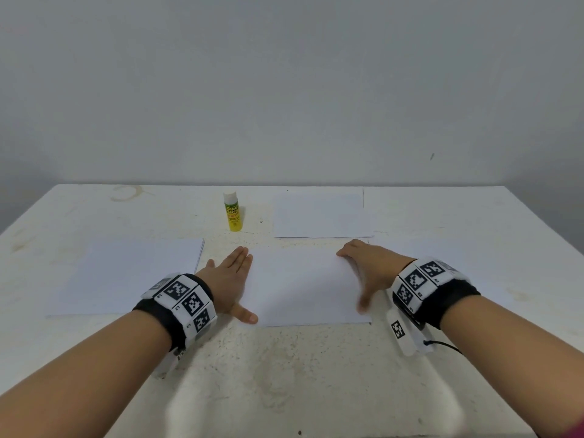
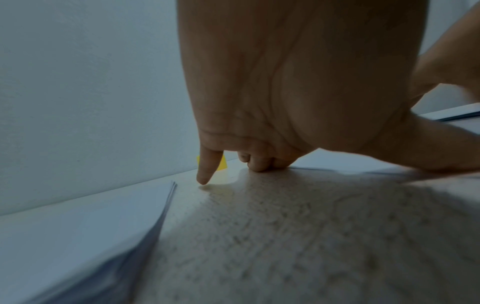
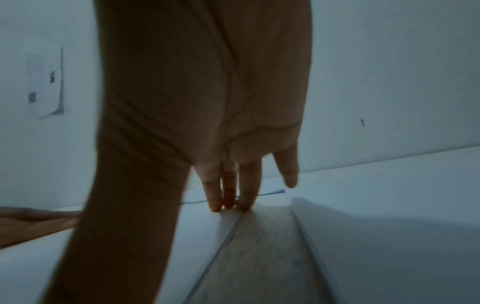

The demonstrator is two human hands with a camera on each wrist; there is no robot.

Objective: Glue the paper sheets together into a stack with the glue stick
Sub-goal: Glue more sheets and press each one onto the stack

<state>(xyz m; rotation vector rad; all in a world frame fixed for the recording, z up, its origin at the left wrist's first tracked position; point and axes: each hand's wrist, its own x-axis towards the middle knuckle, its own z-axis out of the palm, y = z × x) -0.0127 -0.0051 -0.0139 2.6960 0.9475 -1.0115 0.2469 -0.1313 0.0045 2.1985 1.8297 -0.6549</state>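
- Your left hand [image 1: 228, 279] lies flat, fingers released, on the left edge of the white paper sheet [image 1: 303, 287] at centre frame.
- Your right hand [image 1: 368, 270] presses its right edge, fingers straight.
- The yellow glue stick [image 1: 233, 211] stands upright above, on the white counter [image 1: 284, 374].

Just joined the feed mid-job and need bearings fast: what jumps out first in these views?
Two hands lie flat at the middle sheet: the left hand at its left edge, the right hand at its right edge. The yellow glue stick stands upright and untouched toward the back of the table. A paper stack lies to the left, and another sheet at the back right.
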